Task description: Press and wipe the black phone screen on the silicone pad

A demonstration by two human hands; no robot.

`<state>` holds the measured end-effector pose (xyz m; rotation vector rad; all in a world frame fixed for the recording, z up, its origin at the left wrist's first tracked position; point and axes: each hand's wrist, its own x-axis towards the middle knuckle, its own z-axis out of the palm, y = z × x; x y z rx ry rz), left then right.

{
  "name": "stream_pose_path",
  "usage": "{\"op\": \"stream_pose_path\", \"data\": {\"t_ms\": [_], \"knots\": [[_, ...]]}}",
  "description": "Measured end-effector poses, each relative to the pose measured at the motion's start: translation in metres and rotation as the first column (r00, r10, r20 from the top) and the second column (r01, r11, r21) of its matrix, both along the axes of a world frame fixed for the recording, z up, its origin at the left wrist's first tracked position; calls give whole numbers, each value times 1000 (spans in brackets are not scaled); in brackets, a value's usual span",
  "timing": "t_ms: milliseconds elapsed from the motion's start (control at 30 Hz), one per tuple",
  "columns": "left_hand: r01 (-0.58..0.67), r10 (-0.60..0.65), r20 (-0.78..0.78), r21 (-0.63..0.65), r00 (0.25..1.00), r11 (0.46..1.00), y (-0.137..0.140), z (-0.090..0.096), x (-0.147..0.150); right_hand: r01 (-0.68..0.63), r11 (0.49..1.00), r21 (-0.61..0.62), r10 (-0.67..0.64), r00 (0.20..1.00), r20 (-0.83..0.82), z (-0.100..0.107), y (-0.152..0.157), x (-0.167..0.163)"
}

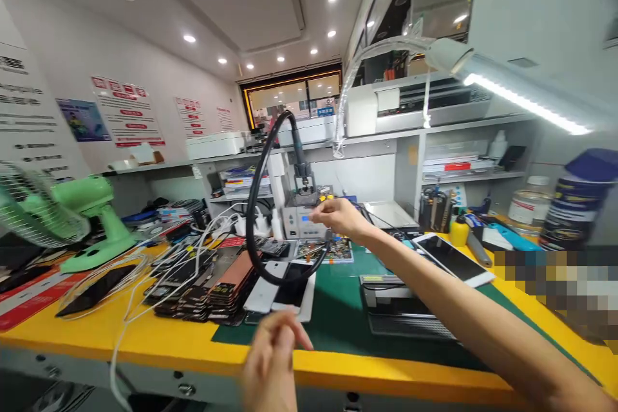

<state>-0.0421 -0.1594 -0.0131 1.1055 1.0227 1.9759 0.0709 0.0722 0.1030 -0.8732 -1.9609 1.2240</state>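
My right hand [335, 215] reaches across the bench, fingers pinched together in front of a grey hot air rework station [290, 224] with a small blue display. Whether the fingertips touch its panel or hold something small, I cannot tell. Above the station its black handle [300, 158] stands upright, and a thick black hose [250, 212] loops forward from it. My left hand [273, 357], slightly blurred, hovers at the bench's front edge with its index finger stretched out and nothing visible in it. Just beyond it lie a white phone [263, 286] and a black-screened phone [292, 283].
Stacked phone parts [232, 286] and tangled white cables [200, 248] cover the left, beside a green fan [96, 219]. A dark folded device [408, 322] lies on the green mat [333, 315]. A white tablet [456, 261] is farther right. An LED lamp [526, 100] hangs overhead.
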Motion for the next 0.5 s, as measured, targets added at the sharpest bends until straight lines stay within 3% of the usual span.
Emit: {"op": "stream_pose_path", "data": {"t_ms": [67,100,133,200,267,333,400,500], "knots": [[-74,68,326,7,943,997,41,21,2,6,999,-35,-10,995,-100,-2,-10,39],[-3,11,412,-21,911,1000,60,32,7,8,998,-56,-15,992,-127,-7,-16,54],[132,-100,466,-36,879,991,78,44,13,16,997,-76,-27,990,-139,-12,-23,65],[439,-370,510,-17,776,898,106,63,30,62,993,-102,-75,988,-135,-26,-34,77],[589,-514,506,15,693,808,129,74,46,139,985,-106,-150,983,-105,-37,-38,83],[638,-549,502,-7,668,770,149,77,56,230,969,-86,-235,971,-44,-39,-33,93],[644,-546,510,-21,665,765,167,76,60,338,940,-42,-336,940,55,-32,-17,115],[611,-516,530,-6,673,791,191,70,55,568,819,81,-571,791,221,-17,20,163]]}}
